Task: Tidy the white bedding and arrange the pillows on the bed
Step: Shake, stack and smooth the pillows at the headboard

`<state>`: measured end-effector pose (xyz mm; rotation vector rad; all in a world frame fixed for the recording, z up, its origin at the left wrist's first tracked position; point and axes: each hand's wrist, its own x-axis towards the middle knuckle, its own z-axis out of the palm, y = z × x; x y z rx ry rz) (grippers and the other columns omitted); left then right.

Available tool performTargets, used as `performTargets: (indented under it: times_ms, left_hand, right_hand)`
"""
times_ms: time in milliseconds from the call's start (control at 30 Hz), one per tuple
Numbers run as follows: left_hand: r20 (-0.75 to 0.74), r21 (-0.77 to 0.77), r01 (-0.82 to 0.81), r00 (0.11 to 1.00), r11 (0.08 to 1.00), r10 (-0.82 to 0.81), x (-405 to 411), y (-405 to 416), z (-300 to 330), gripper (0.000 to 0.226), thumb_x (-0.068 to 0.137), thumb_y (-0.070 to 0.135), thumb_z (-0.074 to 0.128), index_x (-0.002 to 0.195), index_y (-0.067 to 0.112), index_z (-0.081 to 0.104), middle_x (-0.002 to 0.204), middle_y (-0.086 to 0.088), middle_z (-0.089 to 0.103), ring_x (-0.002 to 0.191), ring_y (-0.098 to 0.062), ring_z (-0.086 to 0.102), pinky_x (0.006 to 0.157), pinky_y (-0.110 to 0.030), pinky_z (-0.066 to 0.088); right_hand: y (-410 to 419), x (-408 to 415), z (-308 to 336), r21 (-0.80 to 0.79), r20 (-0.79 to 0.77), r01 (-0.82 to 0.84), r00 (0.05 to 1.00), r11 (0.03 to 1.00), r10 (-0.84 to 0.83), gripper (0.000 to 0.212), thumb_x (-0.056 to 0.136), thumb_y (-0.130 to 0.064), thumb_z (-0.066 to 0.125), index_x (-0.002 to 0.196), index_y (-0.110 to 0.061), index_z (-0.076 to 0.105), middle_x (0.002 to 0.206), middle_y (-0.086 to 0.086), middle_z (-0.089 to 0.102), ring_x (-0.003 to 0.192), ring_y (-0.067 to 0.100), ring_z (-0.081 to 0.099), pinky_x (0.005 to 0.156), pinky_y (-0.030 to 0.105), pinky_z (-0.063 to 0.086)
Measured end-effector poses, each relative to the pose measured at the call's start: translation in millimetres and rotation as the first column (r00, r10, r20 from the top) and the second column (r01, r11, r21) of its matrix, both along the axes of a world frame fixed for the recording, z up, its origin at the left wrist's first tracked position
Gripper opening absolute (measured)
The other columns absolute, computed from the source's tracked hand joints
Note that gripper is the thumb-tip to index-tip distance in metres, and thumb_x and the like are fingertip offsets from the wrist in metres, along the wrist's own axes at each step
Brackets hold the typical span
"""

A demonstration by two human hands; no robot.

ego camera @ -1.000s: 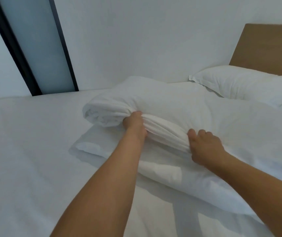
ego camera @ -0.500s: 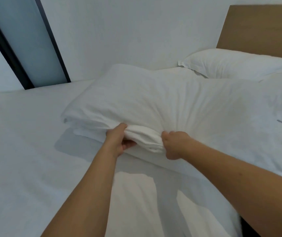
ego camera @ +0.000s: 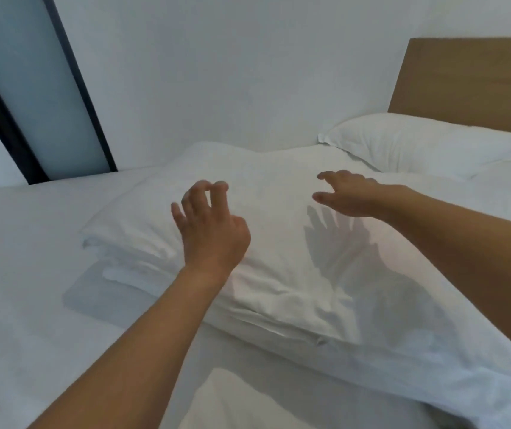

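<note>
I have both hands empty, fingers loose, hovering over the folded duvet (ego camera: pixel 279 243): left hand (ego camera: pixel 211 230), right hand (ego camera: pixel 353 195). Smoothing it seems next, which needs flat palms, before the pillow (ego camera: pixel 418 144).

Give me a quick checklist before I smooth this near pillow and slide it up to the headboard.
1. Left hand holds nothing, fingers loosely curled above the near pillow: ok.
2. Right hand holds nothing, fingers spread: ok.
3. Near pillow lying flat on the bed: ok.
4. Near pillow's front edge smooth: not ok, creased and bunched.
5. Far pillow resting against the headboard: ok.
6. Free space beside the far pillow: cannot tell, out of frame.
</note>
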<state>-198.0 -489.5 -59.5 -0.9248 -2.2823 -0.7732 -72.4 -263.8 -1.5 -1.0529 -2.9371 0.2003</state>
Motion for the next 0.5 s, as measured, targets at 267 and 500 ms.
performTargets:
  times_ms: [267,500]
  left_hand:
    - [0.019,-0.448,0.157,0.986,0.880,-0.166,-96,183,54,0.052,0.097,0.025,0.030,0.148,0.028,0.023,0.160,-0.001,0.012,0.147,-0.027,0.006,0.117,-0.058,-0.003]
    - [0.140,-0.611,0.043,0.989,0.791,0.054,-219,231,-13,0.057,0.096,0.060,0.008,0.151,0.045,0.012,0.162,0.011,0.001,0.149,-0.022,-0.009,0.102,-0.073,-0.016]
  right_hand:
    - [91,-76,-21,0.152,0.069,0.067,0.995,0.986,-0.078,0.060,0.099,-0.049,0.023,0.154,-0.034,0.004,0.163,-0.002,0.003,0.149,0.027,0.002,0.116,0.059,-0.005]
    - [127,-137,-97,0.098,-0.034,0.015,0.999,0.995,-0.012,0.063,0.094,-0.065,0.010,0.152,-0.043,-0.002,0.163,-0.007,0.001,0.150,0.023,0.000,0.116,0.057,-0.007]
